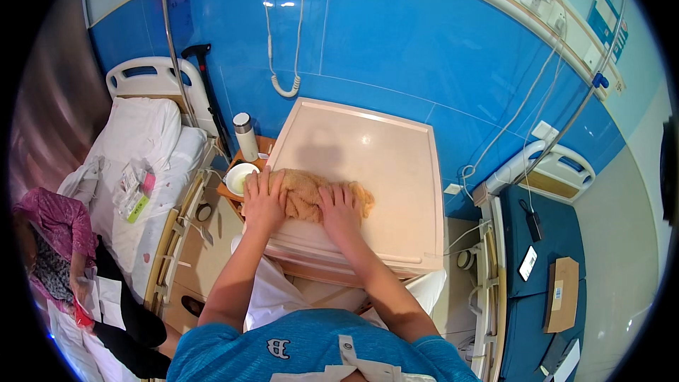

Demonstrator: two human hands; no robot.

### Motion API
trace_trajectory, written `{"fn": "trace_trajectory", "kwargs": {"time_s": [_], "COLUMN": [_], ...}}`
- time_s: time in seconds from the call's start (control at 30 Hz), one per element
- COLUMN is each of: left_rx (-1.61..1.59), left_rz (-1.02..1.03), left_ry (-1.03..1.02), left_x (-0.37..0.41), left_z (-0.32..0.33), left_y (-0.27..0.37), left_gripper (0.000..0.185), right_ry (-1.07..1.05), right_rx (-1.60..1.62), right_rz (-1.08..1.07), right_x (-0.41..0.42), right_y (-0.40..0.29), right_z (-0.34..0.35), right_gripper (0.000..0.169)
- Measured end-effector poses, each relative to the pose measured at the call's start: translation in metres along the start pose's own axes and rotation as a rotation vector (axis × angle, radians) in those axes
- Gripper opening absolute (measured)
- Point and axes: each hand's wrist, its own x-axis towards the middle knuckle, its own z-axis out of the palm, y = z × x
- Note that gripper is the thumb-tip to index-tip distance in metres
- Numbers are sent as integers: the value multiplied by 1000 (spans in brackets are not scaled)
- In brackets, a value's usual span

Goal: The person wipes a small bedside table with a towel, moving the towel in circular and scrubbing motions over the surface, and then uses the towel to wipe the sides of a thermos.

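A crumpled tan towel point(305, 196) lies across the near left part of a cream cabinet top point(382, 170). My left hand point(263, 204) rests on the towel's left end, fingers spread and pointing away from me. Farther right, my right hand point(342, 212) lies palm down on the towel, its fingers a little apart. Some of the cloth bunches out past the right hand. Just left of my left hand stands a white bowl point(241, 178) with something pale green in it, partly hidden by the fingers. The palms and the cloth beneath them are hidden.
A white flask point(245, 137) stands on a wooden bedside stand point(228, 191). At left is a bed point(124, 170) with packets on it, and a seated person point(63, 244) holding papers. At right, a dark teal bed point(530, 276) bears a phone point(528, 263) and a cardboard box point(562, 294).
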Motion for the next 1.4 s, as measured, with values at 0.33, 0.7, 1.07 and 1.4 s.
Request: {"fn": "trace_trajectory", "kwargs": {"time_s": [0.33,0.7,1.07,1.4], "left_rx": [-41,-156,-143,-421], "left_rz": [-55,-108,-51,-138], "left_ry": [-2,-44,-75,-228], "left_x": [-39,-68,-30,23], "left_z": [-26,-69,-34,-8], "left_y": [24,27,-4,-37], "left_gripper": [56,52,55,53], "right_ry": [15,-123,-98,-122], "right_rx": [9,69,88,24], "right_rz": [-7,-92,-48,-54], "right_x": [-37,-62,-37,10], "right_y": [-7,-8,-25,-22], "right_z": [-35,-67,-49,-6], "right_gripper": [44,45,45,46]}}
